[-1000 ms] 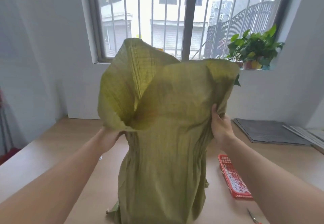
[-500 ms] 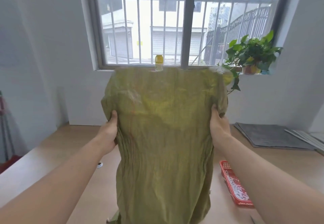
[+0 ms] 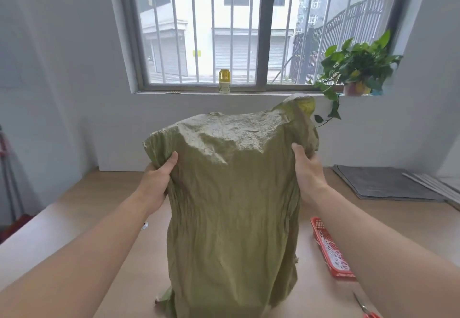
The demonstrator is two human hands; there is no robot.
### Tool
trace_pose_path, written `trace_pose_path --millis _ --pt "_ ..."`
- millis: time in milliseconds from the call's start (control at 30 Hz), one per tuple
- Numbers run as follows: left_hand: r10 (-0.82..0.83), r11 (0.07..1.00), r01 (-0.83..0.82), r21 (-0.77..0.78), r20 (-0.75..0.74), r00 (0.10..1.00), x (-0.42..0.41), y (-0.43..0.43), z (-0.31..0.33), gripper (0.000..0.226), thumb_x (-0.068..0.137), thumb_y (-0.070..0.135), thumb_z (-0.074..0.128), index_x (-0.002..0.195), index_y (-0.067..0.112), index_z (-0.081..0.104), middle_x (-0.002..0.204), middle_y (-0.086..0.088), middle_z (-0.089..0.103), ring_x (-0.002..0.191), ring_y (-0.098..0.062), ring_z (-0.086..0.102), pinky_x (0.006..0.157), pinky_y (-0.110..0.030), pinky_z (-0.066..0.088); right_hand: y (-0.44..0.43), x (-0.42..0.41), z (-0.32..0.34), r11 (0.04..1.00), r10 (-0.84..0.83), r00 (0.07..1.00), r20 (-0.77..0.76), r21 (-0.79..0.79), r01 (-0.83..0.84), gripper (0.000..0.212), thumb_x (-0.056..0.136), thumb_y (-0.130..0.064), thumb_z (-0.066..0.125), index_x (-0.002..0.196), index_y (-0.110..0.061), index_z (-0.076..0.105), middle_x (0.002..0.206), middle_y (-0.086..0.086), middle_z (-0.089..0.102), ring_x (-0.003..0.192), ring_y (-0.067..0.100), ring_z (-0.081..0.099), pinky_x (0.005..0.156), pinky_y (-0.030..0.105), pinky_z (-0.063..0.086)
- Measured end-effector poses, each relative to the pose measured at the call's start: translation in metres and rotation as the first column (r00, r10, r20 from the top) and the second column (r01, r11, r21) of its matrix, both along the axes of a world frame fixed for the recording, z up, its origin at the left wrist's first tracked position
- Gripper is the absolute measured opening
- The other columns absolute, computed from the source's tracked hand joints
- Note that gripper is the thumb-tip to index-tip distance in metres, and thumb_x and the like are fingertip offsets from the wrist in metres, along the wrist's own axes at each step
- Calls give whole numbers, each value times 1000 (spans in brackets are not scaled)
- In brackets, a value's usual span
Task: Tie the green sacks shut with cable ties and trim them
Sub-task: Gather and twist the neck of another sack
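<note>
On the bench [image 3: 104, 193], dead centre, standing upright, top slumped over: green sack [image 3: 231, 205]. Gripped at both upper corners by left hand [image 3: 156, 181] and right hand [image 3: 307, 168], fingers clenched on the cloth. Just right, small gap between, red basket [image 3: 321, 239] of white cable ties [image 3: 333, 255]. Scissors [image 3: 364, 307] by the near edge.
</note>
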State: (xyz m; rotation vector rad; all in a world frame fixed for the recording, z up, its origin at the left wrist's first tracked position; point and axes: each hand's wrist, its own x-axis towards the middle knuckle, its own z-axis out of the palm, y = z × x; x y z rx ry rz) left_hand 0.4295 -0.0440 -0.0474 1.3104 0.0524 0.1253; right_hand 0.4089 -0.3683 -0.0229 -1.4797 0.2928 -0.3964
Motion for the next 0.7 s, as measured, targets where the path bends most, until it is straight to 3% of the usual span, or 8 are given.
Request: trace_pose_path --millis 133,333,400,533,700 --pt "14 999 -15 36 22 1000 -2 -1 0 36 100 40 65 128 18 69 121 4 77 114 -17 71 104 -44 53 0 -6 0 996 27 999 36 -82 -24 48 87 -50 73 123 -19 65 115 0 71 109 20 66 103 44 51" --pt "72 990 -76 118 40 997 -3 -2 -2 41 101 46 61 128 16 69 121 3 76 116 -19 70 110 -47 50 -4 -2 -6 995 71 997 7 -70 -70 66 61 -39 94 116 -12 69 104 6 78 95 25 77 90 50 61" --pt "55 990 -60 125 46 997 -7 -3 -1 42 99 49 62 122 15 72 116 1 78 112 -19 72 106 -45 53 -3 -5 -6 996 84 996 17 -3 -84 58 68 -27 94 116 -8 68 103 10 79 92 28 78 87 53 62" --pt "-77 978 57 203 89 993 -17 -2 2 41 89 37 77 114 5 74 111 -11 79 107 -26 75 102 -45 55 2 -11 -5 993 93 995 41 71 -96 17 87 -14 82 97 -15 68 98 7 78 96 29 76 92 52 60" --pt "-177 951 142 274 105 979 -19 -3 2 37 86 7 80 122 7 72 117 -9 78 113 -25 73 102 -43 55 5 -6 -8 994 106 993 55 24 -108 10 95 -17 74 95 -23 66 105 1 75 105 27 71 101 51 55"
